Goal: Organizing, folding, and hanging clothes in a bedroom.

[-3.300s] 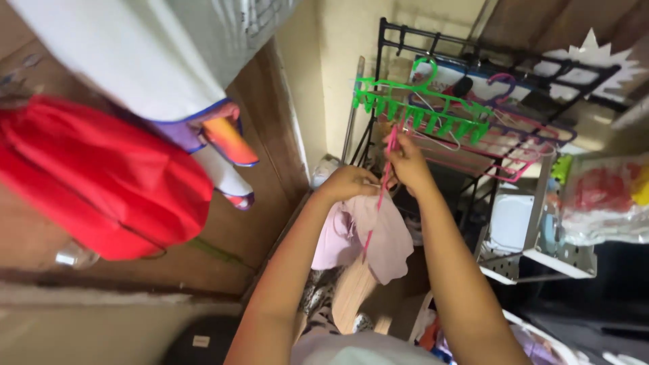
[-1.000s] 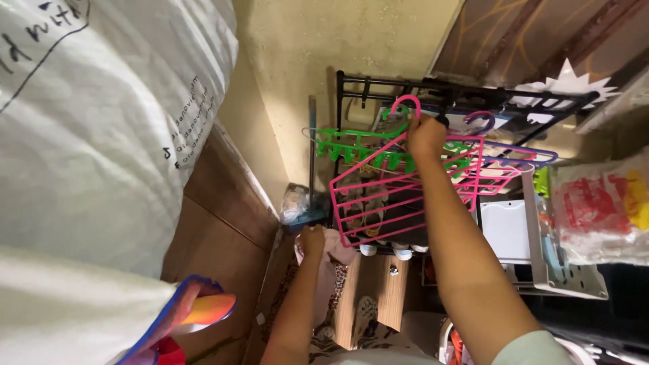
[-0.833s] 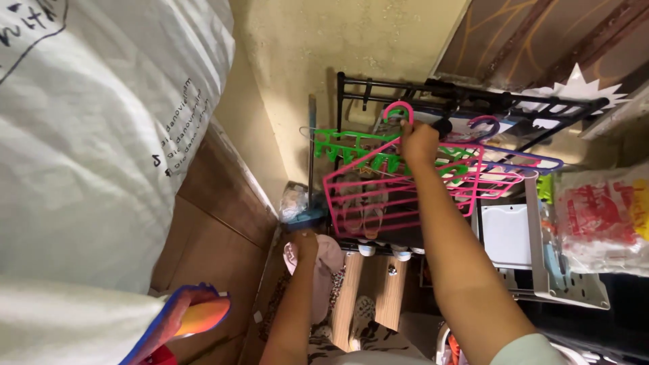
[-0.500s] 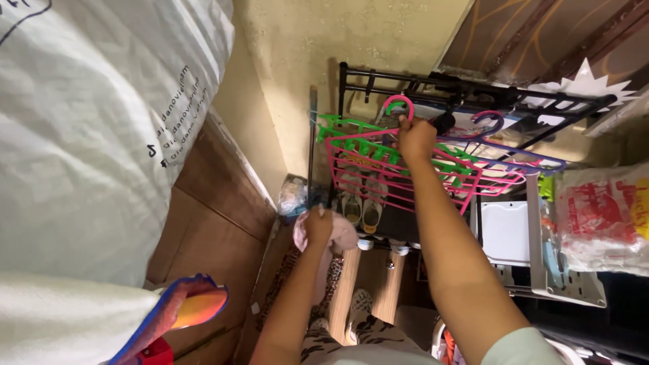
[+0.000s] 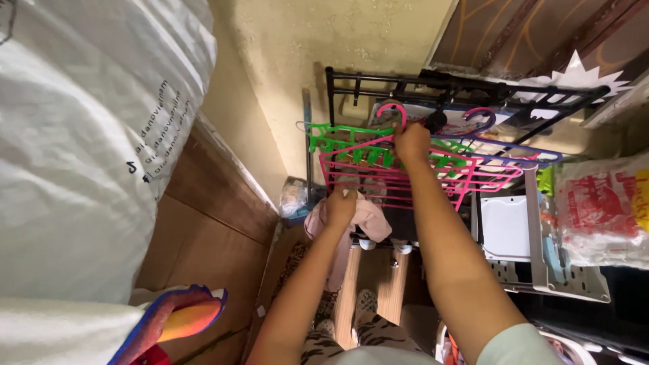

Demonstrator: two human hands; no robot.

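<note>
Right hand (image 5: 411,140) grips the pink hanger (image 5: 385,172) just under its hook, fingers clenched, steadying it; below, left hand (image 5: 340,206) fingers bunch pink cloth (image 5: 368,220) up toward its bars.

Rough cream plaster wall (image 5: 318,40) at 12 o'clock, evenly lit. Brown wooden panel (image 5: 216,209) running from 9 toward 6 o'clock. Black metal rack (image 5: 378,76) standing against the wall at 1 o'clock. White perforated shelf (image 5: 541,277) at 3 o'clock. Pale wooden floorboards (image 5: 348,297) at 6 o'clock. White printed fabric (image 5: 81,135) filling 9 to 11 o'clock.
</note>
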